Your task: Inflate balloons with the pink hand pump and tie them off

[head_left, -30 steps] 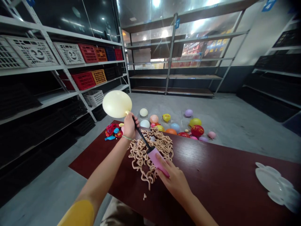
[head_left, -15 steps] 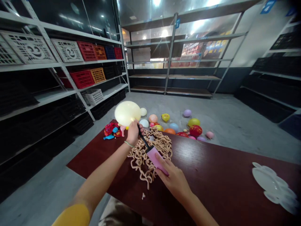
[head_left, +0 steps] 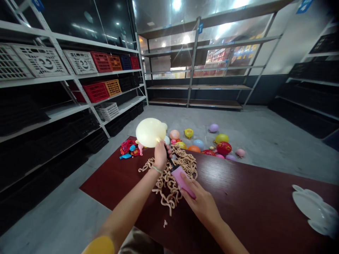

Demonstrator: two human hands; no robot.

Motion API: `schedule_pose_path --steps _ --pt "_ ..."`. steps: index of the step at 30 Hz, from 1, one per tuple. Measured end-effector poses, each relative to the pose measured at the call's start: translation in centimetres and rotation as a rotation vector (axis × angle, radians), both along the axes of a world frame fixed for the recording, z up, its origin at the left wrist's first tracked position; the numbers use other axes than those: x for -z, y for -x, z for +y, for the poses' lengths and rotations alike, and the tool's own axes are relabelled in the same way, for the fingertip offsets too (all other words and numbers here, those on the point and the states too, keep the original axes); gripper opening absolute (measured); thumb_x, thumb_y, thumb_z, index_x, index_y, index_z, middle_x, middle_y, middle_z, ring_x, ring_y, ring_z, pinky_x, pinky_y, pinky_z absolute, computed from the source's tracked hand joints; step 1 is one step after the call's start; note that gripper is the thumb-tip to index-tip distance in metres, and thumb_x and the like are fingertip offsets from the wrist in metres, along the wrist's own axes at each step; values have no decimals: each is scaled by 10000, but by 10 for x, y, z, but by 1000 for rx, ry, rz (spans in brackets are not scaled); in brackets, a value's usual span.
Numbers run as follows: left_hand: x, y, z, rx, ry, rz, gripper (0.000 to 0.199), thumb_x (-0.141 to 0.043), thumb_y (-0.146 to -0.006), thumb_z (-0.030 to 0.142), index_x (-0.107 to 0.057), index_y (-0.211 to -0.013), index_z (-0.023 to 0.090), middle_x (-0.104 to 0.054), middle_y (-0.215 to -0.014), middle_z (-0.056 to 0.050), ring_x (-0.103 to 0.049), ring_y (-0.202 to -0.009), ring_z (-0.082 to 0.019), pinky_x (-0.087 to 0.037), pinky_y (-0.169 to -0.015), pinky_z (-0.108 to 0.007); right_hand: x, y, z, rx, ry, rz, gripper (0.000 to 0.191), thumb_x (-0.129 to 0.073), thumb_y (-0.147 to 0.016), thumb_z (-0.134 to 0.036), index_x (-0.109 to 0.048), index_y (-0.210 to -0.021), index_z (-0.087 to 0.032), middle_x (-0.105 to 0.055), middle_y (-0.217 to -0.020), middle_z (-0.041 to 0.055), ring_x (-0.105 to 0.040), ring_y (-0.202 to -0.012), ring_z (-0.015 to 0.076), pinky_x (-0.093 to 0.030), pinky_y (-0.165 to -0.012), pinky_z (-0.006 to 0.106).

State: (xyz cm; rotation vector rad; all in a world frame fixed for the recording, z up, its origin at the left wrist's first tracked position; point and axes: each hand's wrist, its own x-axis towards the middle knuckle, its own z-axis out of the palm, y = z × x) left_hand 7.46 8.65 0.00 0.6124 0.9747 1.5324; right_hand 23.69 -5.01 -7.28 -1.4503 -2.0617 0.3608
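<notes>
A pale yellow inflated balloon (head_left: 149, 133) is held above the table. My left hand (head_left: 160, 155) is closed around its neck and the black end of a balloon pump. My right hand (head_left: 200, 197) grips the pump's pink body (head_left: 183, 181), which points up and to the left toward my left hand. Between the two hands shows a short length of the pump's black shaft (head_left: 171, 162). My left fingers hide where balloon and pump meet. Under both hands lies a heap of tan, curly, rope-like strands (head_left: 186, 160) on the dark red table (head_left: 238, 197).
Uninflated balloons (head_left: 129, 148) in red, blue and pink lie at the table's far left corner. Several inflated balloons (head_left: 224, 148) rest on the floor past the far edge. A white plate-like piece (head_left: 312, 208) is at the right. Shelves with crates (head_left: 96, 92) stand left.
The view has shifted a little, so the table and shelves appear slightly further right. Less of the pump's black shaft shows, and my hands are closer together.
</notes>
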Motion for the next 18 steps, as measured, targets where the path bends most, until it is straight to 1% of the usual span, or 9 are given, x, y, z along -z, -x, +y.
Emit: schedule_pose_path --steps 2,3,5,6,8,11,13,15,18 --pt "12 -11 -12 50 -26 44 251 -515 -902 392 -412 -759 214 -442 -578 53 -399 -395 -78 -310 -359 -192 -3 0 -1 -17 18 39 528 -492 -979 -354 -380 -1493 -404 -628 -1320 43 -697 -1045 233 -579 -851 355" --pt "15 -12 -15 78 -30 67 262 -516 -903 408 -413 -760 214 -451 -580 49 -407 -399 -82 -324 -365 -197 -5 1 -1 -27 27 50 529 -490 -980 -351 -378 -1495 -401 -633 -1313 40 -697 -1040 227 -577 -856 354" --pt "15 -6 -14 121 -36 120 269 -508 -904 416 -415 -754 212 -456 -571 43 -409 -395 -87 -334 -367 -204 -7 4 -2 -39 35 59 534 -487 -980 -338 -371 -1498 -399 -656 -1273 35 -704 -1008 217 -576 -856 356" --pt "12 1 -11 127 -41 144 264 -503 -902 407 -413 -748 212 -452 -563 42 -404 -389 -87 -331 -364 -204 -7 6 -3 -40 34 54 540 -489 -977 -330 -368 -1499 -401 -668 -1249 33 -708 -988 216 -578 -842 355" --pt "1 20 1 103 -55 169 237 -503 -891 374 -410 -745 211 -447 -552 46 -399 -383 -84 -322 -360 -194 -7 9 -4 -44 27 21 558 -504 -966 -316 -364 -1499 -409 -680 -1220 32 -714 -957 216 -584 -799 341" --pt "-20 50 23 27 -54 174 184 -510 -874 331 -404 -774 218 -433 -545 62 -401 -378 -79 -314 -364 -176 -6 11 -5 -55 12 -56 567 -534 -950 -316 -384 -1486 -419 -688 -1196 34 -722 -911 214 -581 -752 321" --pt "-31 65 34 -27 -36 184 170 -512 -866 319 -402 -781 221 -425 -542 69 -399 -374 -77 -308 -364 -172 -4 11 -5 -68 1 -93 558 -536 -950 -318 -395 -1482 -416 -685 -1204 41 -722 -916 214 -578 -759 319" --pt "-38 71 41 -86 -43 177 164 -504 -868 314 -401 -778 221 -416 -544 72 -389 -371 -72 -292 -361 -169 -2 9 -5 -68 -9 -118 550 -529 -954 -324 -398 -1480 -419 -678 -1223 44 -725 -907 216 -580 -761 328" --pt "-37 61 40 -134 -47 94 155 -477 -889 315 -405 -788 222 -406 -554 77 -372 -375 -64 -267 -358 -166 0 6 -3 -42 -8 -129 537 -518 -959 -346 -402 -1477 -421 -680 -1223 46 -731 -869 223 -591 -755 357"
